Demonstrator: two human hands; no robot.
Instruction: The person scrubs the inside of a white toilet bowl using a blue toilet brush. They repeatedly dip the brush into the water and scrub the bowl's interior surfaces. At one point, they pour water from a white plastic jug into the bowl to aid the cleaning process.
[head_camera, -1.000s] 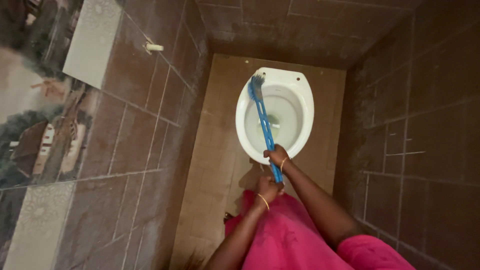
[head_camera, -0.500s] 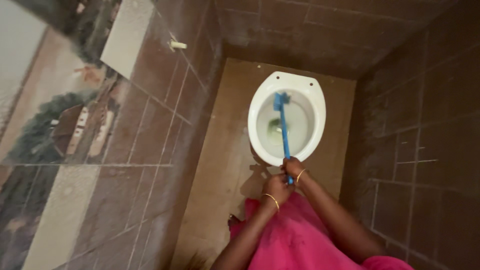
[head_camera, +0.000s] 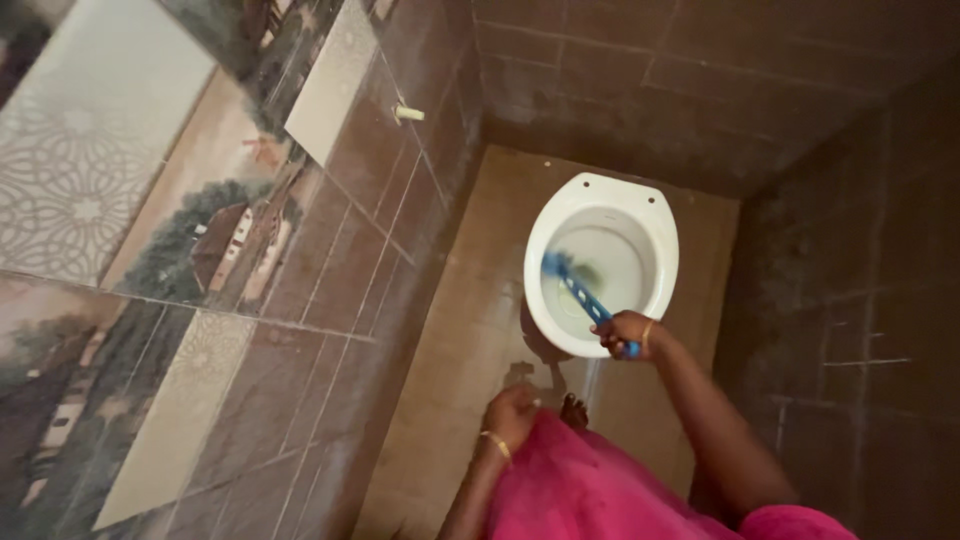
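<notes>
Released by the left hand (head_camera: 512, 412), now loosely curled near the pink garment (head_camera: 590, 480), the blue toilet brush (head_camera: 580, 290) angles into the white toilet bowl (head_camera: 600, 262); the right hand (head_camera: 625, 333) alone wraps its grip around the light, stiff handle's near end.

The right hand (head_camera: 625, 333) is closed around the handle of a blue toilet brush (head_camera: 578, 290), whose head, blurred, sits inside the white toilet bowl (head_camera: 655, 225) toward the bowl's 9 o'clock side. The left hand (head_camera: 512, 413), at the right hand's 8 o'clock and well apart from the brush, rests against pink clothing (head_camera: 590, 480) and wears a bangle. Brown tiled walls (head_camera: 350, 230) enclose the tan floor (head_camera: 480, 300).
</notes>
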